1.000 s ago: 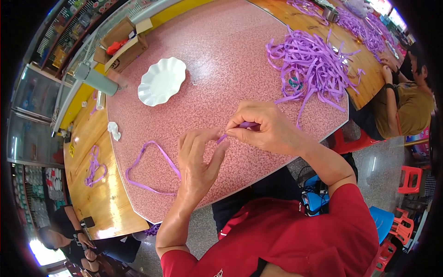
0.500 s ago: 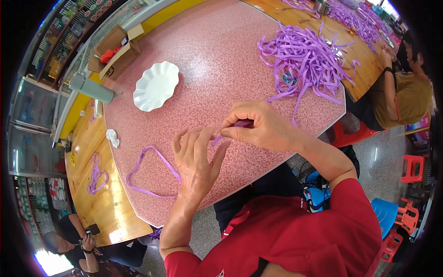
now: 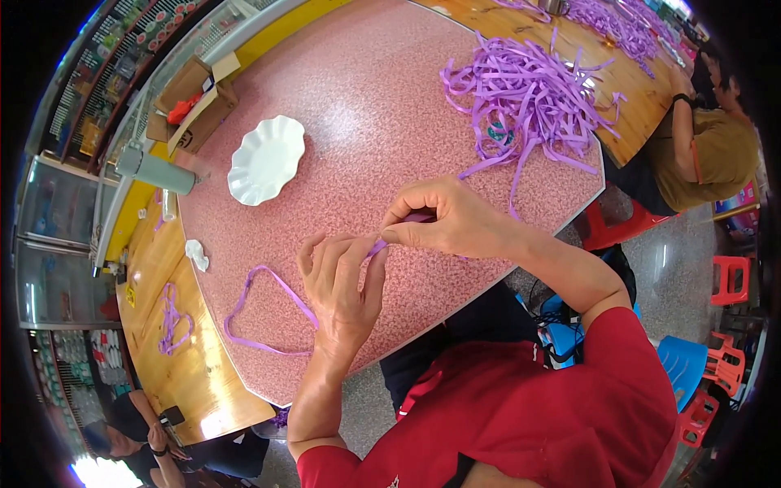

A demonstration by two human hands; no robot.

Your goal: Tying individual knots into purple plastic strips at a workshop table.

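Note:
Between my two hands, over the pink speckled table point(image 3: 358, 106), a short stretch of purple ribbon point(image 3: 377, 247) shows. My right hand point(image 3: 443, 215) pinches the ribbon between thumb and bent fingers, with part of it visible inside the curl. On its left, my left hand point(image 3: 342, 276) has thumb and fingertips drawn together on the same stretch. A loose loop of purple ribbon point(image 3: 236, 307) lies on the tabletop beside my left wrist. At the far right of the table is a large tangled heap of purple ribbon point(image 3: 529, 102), with strands trailing toward my right hand.
Farther left are a white scalloped dish point(image 3: 267, 160), a pale green bottle point(image 3: 163, 172), an open cardboard box point(image 3: 203, 106) and crumpled white tissue point(image 3: 196, 254). One person point(image 3: 704, 146) sits at right, another point(image 3: 138, 439) at lower left. Red stools point(image 3: 730, 280) stand on the floor at right.
My left thumb and fingers have closed from a spread pose onto the ribbon by my right fingertips. My right hand keeps its pinch. The view has shifted slightly.

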